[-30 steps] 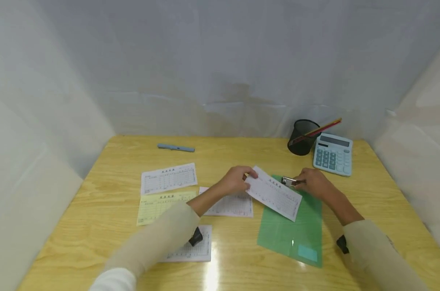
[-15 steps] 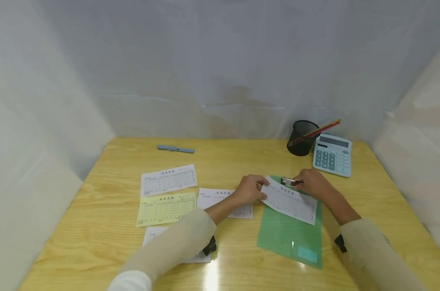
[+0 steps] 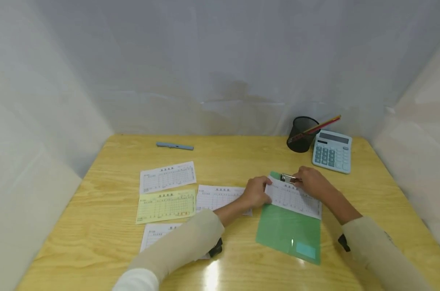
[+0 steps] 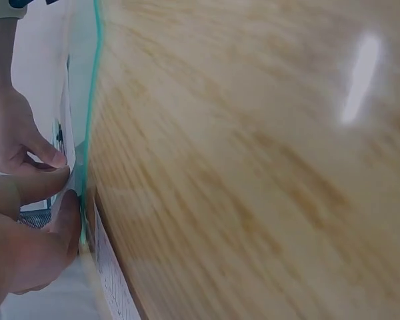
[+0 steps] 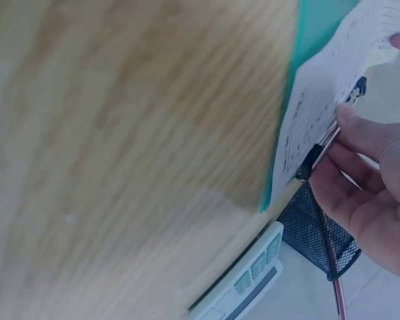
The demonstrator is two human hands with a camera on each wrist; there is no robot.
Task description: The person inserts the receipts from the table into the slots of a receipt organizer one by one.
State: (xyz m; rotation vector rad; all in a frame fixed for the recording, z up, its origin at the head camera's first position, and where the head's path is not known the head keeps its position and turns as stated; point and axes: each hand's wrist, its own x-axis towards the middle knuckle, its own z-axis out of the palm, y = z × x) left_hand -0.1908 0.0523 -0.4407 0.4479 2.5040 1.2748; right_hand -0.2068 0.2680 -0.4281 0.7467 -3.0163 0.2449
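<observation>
Counter: pale yellow wood-grain counter (image 3: 96, 242), carrying all items.
Folder: translucent green plastic clip folder (image 3: 289, 230), flat at the right of the counter, long axis running away from the person.
Slip: white rectangular printed paper slip (image 3: 294, 202), lying across the folder's upper part, its long axis crosswise, dropping slightly to the right. Its upper long edge meets the clip; this is the governing relation.
Hands: left hand (image 3: 256, 193) at the slip's left end, pinching it between thumb and fingers; right hand (image 3: 313, 182) above the slip's upper edge, thumb and fingers gripping the clip. The right hand is the nearer to the clip, the left beyond the slip's left end.
Clip: silver-and-black metal clip (image 5: 329, 140), at the folder's far edge, just right of the left hand.
Hidden: the right hand covers part of the clip and the slip's upper right; whether the slip's edge sits under the clip cannot be told. The left forearm covers part of a lower white paper form (image 3: 158, 234). In the right wrist view, the left hand is cut off by the frame.
</observation>
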